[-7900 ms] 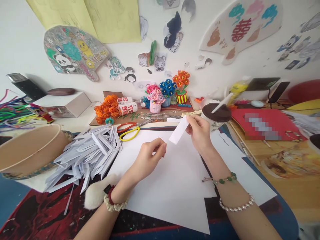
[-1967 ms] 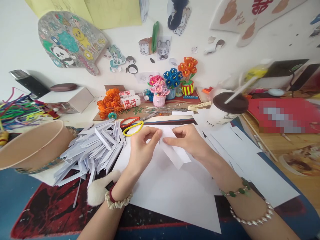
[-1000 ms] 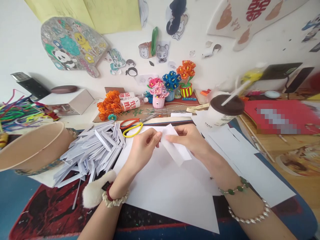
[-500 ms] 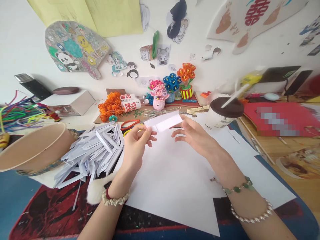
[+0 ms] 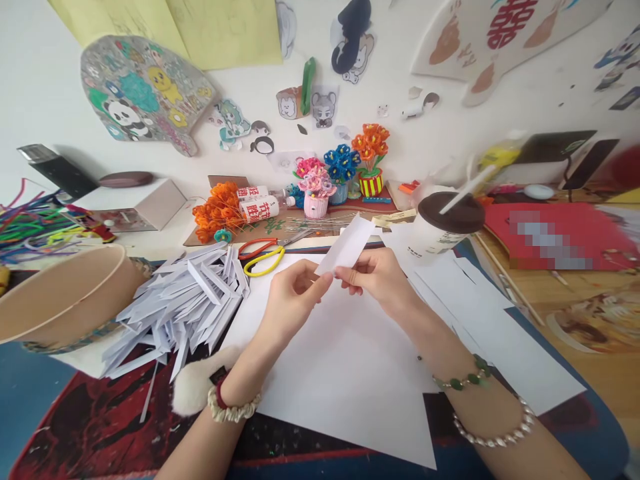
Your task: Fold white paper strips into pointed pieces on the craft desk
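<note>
A small folded strip of white paper (image 5: 349,245) is held up between both hands, tilted with its far end up to the right. My left hand (image 5: 295,293) pinches its lower left corner between thumb and fingers. At the near end, my right hand (image 5: 371,275) grips the strip's lower edge, thumb on top. Beneath the hands lies a large white sheet of paper (image 5: 345,373). To the left of my left hand sits a heap of folded white paper strips (image 5: 185,300). Scissors (image 5: 264,259) with red and yellow handles lie just beyond it.
A beige tub (image 5: 65,293) stands at the left edge. At the right is a lidded cup (image 5: 447,223) with a straw, beside a red folder (image 5: 570,237). Flower pots (image 5: 317,205) and orange flowers (image 5: 220,212) line the back near the wall. A white fluffy item (image 5: 193,390) lies by my left wrist.
The paper strip has turned from nearly level to a steeper slant. My right hand has come down and closer to my left, its fingers now closed on the strip's near end.
</note>
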